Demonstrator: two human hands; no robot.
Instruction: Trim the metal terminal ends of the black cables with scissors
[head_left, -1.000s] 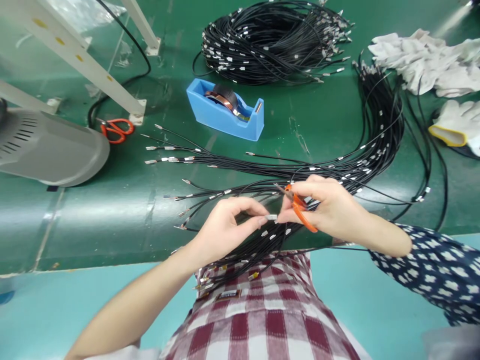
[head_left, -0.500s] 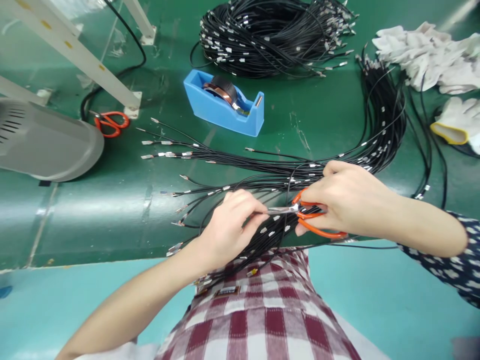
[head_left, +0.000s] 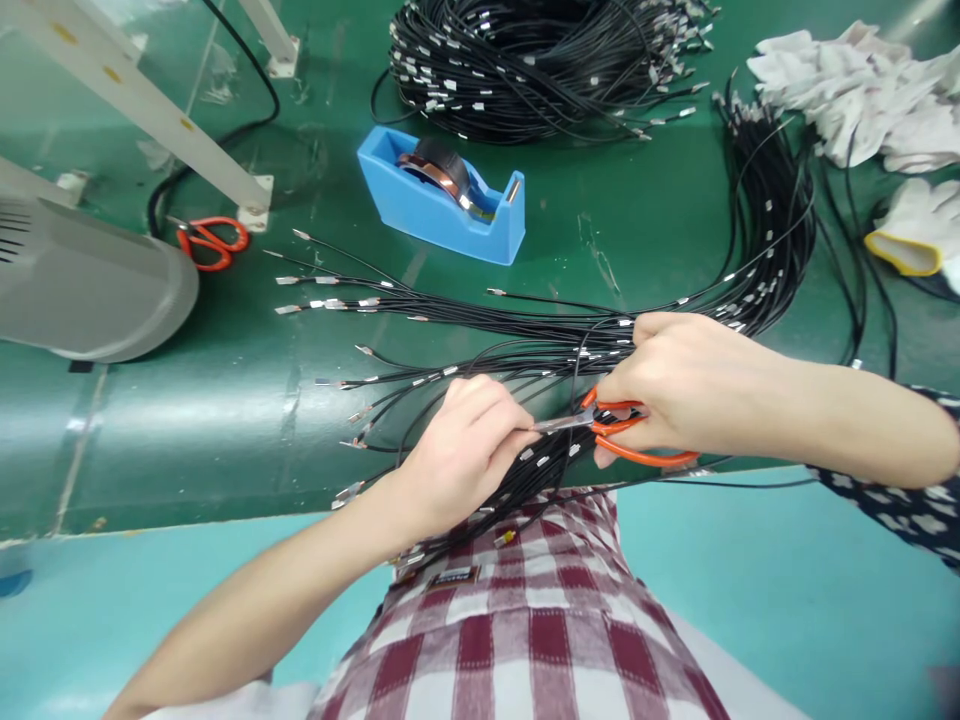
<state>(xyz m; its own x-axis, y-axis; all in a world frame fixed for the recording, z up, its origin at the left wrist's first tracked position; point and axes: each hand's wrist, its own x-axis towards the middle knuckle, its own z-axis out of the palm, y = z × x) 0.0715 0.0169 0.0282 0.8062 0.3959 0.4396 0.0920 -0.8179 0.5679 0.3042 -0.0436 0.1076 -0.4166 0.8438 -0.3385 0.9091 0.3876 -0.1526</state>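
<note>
Orange-handled scissors [head_left: 645,457] are gripped in my right hand [head_left: 675,385], with the blades pointing left. The blade tips meet the pinched thumb and finger of my left hand [head_left: 469,450]. Whatever lies between those fingertips is too small to make out. Beneath both hands run black cables [head_left: 480,318] with white labels and metal ends, fanned out to the left. One part of the bunch hangs over the bench edge onto the checked apron [head_left: 525,620].
A blue tape dispenser [head_left: 442,210] stands behind the cables, with a large cable coil [head_left: 517,80] beyond it. White gloves [head_left: 847,85] lie at right. Second orange scissors [head_left: 214,242] sit beside a grey machine [head_left: 97,280] and a white metal frame [head_left: 150,110].
Both hands stay at nearly the same spot, the scissors still against the left fingertips. The right forearm has shifted slightly, and the whole view has moved a little.
</note>
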